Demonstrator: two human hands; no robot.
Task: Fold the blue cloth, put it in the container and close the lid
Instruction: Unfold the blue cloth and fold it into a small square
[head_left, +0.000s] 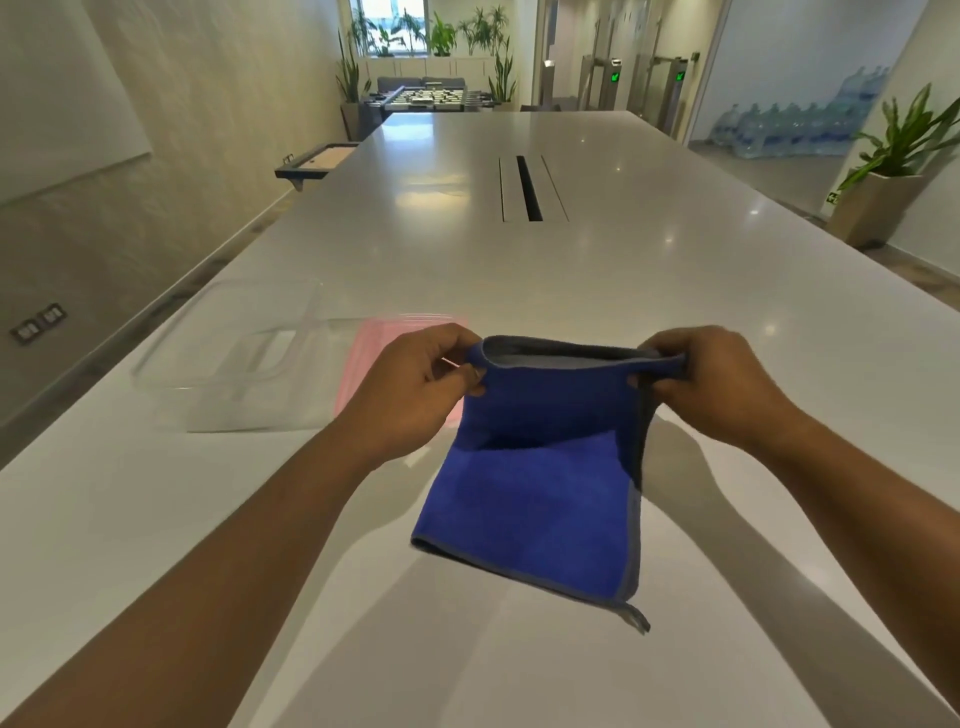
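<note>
The room is bright and evenly lit. Daylight enters from a window at the far end, which is overexposed. The glossy desk carries pale reflections and small glare spots. Soft double shadows lie under both arms and the cloth. The wide-angle lens bends lines at the edges. The clear container looks slightly blurred.

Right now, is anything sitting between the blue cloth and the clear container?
Nothing visible blocks the way. The blue cloth hangs from both hands; the clear container sits open to its left, with the pink lid flat beside it, behind the left hand.
</note>
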